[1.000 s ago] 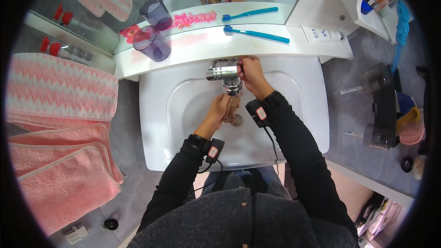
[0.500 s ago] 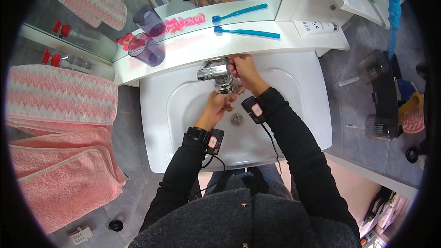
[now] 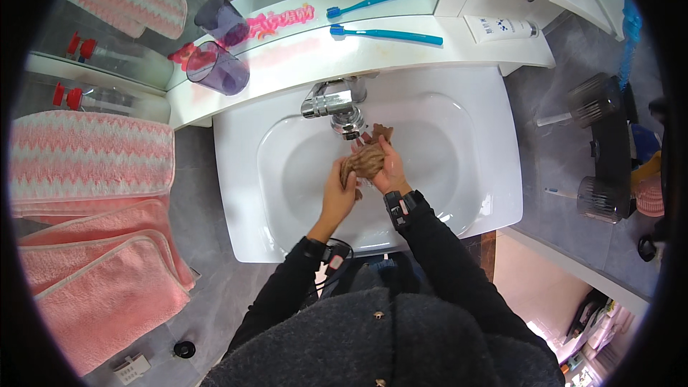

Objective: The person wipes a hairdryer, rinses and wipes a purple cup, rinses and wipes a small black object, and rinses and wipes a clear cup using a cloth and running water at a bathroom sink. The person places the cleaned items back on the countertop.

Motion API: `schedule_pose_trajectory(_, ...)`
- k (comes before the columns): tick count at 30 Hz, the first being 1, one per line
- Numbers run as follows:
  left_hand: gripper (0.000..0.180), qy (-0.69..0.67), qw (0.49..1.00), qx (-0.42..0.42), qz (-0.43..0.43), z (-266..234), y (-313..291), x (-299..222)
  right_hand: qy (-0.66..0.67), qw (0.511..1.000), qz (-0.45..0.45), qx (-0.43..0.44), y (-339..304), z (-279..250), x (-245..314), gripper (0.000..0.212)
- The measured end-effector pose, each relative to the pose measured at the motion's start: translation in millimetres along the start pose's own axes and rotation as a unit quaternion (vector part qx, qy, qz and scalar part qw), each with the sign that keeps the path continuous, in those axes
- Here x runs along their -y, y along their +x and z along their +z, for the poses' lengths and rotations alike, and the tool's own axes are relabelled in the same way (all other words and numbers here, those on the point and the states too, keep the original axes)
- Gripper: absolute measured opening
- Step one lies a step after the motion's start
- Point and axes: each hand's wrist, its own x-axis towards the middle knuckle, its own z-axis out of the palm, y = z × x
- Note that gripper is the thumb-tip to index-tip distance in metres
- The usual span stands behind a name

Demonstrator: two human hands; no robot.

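A crumpled brown cloth (image 3: 367, 162) is held between my two hands over the white washbasin (image 3: 242, 179). My left hand (image 3: 337, 193) grips its left end, with the thumb on top. My right hand (image 3: 390, 170) cups the right side from beneath, its thumb along the cloth and some fingers hidden under it. Just above the cloth is the spout of the chrome faucet (image 3: 337, 100), which neither hand touches. Whether water runs is hard to make out.
On the white shelf (image 3: 287, 75) behind the basin are a purple cup (image 3: 217, 69), a blue toothbrush (image 3: 387, 34) and a white tube (image 3: 502, 29). Pink towels (image 3: 107, 279) hang at left. A dark wall rack (image 3: 609, 150) is at right.
My right hand has left the faucet's right side and come down to the cloth. The cloth now shows spread across both hands, and my left hand sits slightly lower.
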Motion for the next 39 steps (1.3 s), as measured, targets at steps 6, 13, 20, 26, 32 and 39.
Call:
schedule_pose_trajectory(6,0.018,0.191,0.962,-0.044,0.192,27.9,-19.1,19.6,-0.005,0.999,-0.013,-0.046,-2.3,6.8,2.2,0.022)
schedule_pose_trajectory(13,0.013,0.233,0.946,-0.061,0.215,29.2,-6.4,17.5,0.021,0.996,0.056,-0.064,5.5,-2.3,-1.6,0.035)
schedule_pose_trajectory(20,0.017,0.29,0.949,-0.007,0.121,16.9,4.0,3.9,-0.048,0.987,-0.002,-0.152,4.4,2.2,-5.6,0.032)
schedule_pose_trajectory(26,0.019,0.024,0.997,-0.05,0.046,-9.6,20.6,-4.0,-0.092,0.977,0.035,-0.19,-0.4,-6.6,6.7,0.034)
schedule_pose_trajectory(32,0.023,0.173,0.96,-0.078,0.208,20.4,29.7,9.5,-0.186,0.969,0.058,-0.152,-6.0,5.1,-12.2,0.04)
schedule_pose_trajectory(39,0.031,0.122,0.982,-0.111,0.09,27.5,22.5,1.0,-0.267,0.948,-0.024,-0.174,-25.2,26.2,-14.6,0.036)
